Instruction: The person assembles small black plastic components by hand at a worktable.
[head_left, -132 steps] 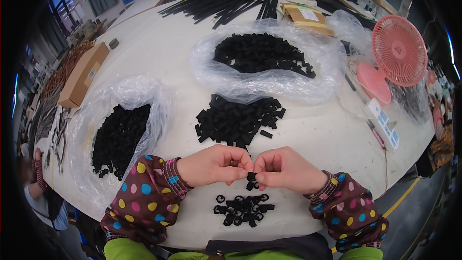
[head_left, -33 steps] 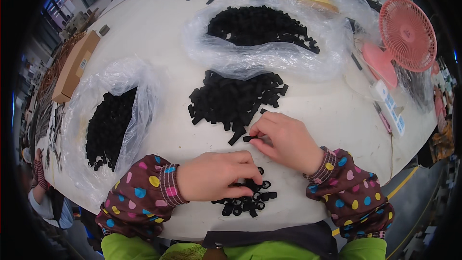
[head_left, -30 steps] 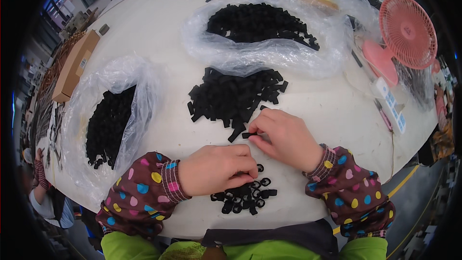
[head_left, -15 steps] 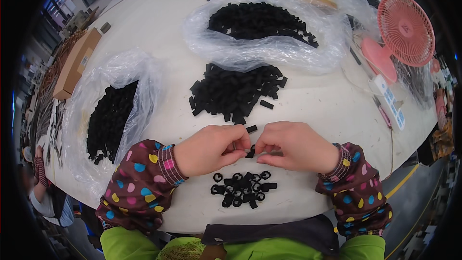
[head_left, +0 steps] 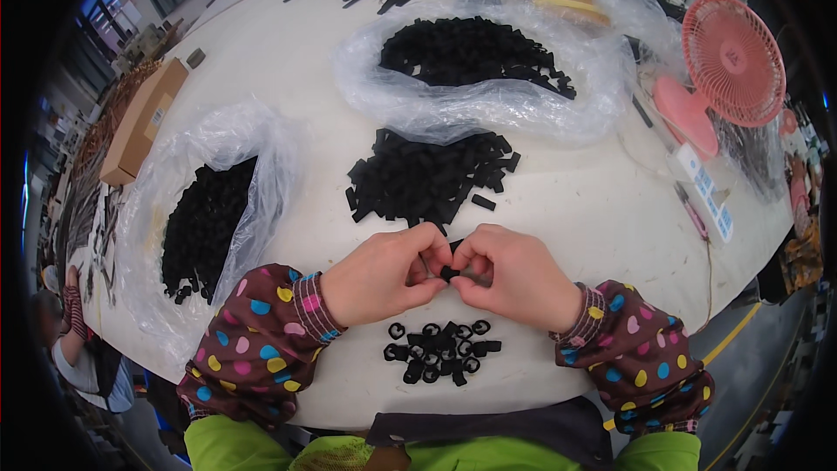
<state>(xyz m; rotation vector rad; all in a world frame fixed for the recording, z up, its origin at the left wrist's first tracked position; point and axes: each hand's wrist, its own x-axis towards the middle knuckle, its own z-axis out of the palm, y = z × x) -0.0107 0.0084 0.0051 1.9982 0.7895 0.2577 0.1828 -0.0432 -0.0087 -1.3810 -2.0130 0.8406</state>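
My left hand (head_left: 384, 272) and my right hand (head_left: 520, 277) meet at the middle, thumbs and forefingers pinched on one small black piece (head_left: 449, 273). Fingers partly cover that piece, so its exact shape is hard to tell. Just beyond the fingertips a heap of short black fabric-like pieces (head_left: 427, 176) lies on the pale table (head_left: 567, 201). One loose black piece (head_left: 484, 202) rests at the heap's right edge. Closer to me, below my hands, is a small cluster of black pieces (head_left: 440, 351), several showing round ring-like ends.
A clear plastic bag (head_left: 418, 106) of black pieces spreads open behind the heap; another plastic bag (head_left: 279, 135) sits at left. A pink fan (head_left: 731, 57), a white power strip (head_left: 704, 192) and a pink-handled tool (head_left: 692, 211) are at right. A cardboard box (head_left: 144, 126) stands far left.
My right hand has moved slightly left, and its fingertips have closed in on the small black piece beside my left fingers. The view has shifted a little.
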